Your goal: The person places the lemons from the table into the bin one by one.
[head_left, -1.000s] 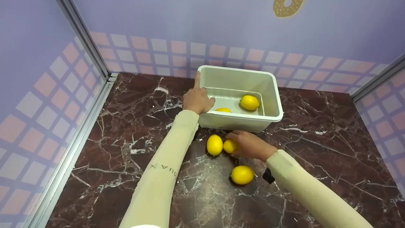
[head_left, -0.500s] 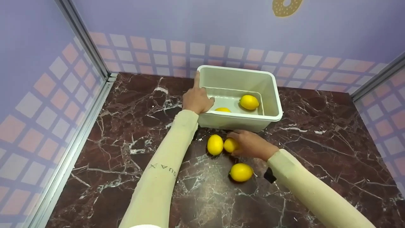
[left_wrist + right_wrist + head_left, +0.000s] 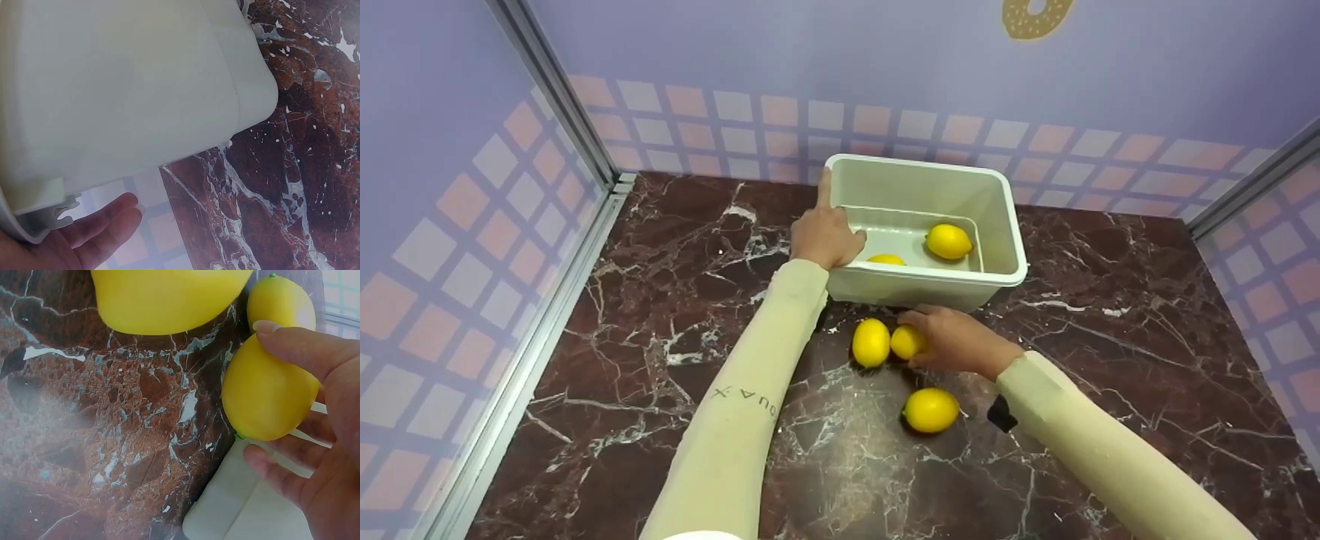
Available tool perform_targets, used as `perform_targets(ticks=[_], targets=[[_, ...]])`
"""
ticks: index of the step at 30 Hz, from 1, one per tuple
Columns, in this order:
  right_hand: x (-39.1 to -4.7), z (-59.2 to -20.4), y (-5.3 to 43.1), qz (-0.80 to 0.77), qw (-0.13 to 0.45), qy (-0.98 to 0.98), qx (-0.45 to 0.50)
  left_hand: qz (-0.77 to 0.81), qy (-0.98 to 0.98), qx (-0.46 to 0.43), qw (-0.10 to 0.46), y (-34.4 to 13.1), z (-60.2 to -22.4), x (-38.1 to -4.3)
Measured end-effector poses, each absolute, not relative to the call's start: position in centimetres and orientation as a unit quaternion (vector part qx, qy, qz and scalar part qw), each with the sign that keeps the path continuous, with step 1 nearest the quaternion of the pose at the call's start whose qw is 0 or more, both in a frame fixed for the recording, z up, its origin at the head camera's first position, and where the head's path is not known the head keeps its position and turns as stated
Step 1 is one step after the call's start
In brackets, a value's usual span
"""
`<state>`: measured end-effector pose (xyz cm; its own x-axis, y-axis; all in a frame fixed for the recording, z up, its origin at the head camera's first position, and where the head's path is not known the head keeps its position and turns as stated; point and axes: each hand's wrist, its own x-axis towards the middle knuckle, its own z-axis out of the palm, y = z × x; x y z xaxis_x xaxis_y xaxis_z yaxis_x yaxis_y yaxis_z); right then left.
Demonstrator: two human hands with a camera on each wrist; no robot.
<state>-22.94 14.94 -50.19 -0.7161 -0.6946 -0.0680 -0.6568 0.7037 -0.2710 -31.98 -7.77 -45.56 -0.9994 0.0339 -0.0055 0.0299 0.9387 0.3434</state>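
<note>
My left hand holds the left rim of a pale rectangular plastic bin, thumb over the inside and index finger along the edge. In the left wrist view, two fingers reach beneath the rim outside the bin wall. Close in front of the bin, my right hand grips a lemon. The right wrist view shows the thumb over this lemon and fingers at its far side. A second lemon lies right beside it, and a third lemon lies nearer me.
Inside the bin lie a lemon and another lemon partly hidden by the front wall. The dark red marbled tabletop meets a purple back wall with checkered squares. A metal-framed panel stands at the left.
The nearest lemon has shifted very slightly toward the bin. Both hands keep their places, the left on the bin rim and the right round its lemon; the head view has drifted a little.
</note>
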Motion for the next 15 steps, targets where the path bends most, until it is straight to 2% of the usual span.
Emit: perform_targets(ticks=[15], targets=[[-22.7,-49.55,15.31,-0.109,0.086,0.924,-0.357,0.171,0.985,0.017,0.002,-7.74,-45.56,-32.03]])
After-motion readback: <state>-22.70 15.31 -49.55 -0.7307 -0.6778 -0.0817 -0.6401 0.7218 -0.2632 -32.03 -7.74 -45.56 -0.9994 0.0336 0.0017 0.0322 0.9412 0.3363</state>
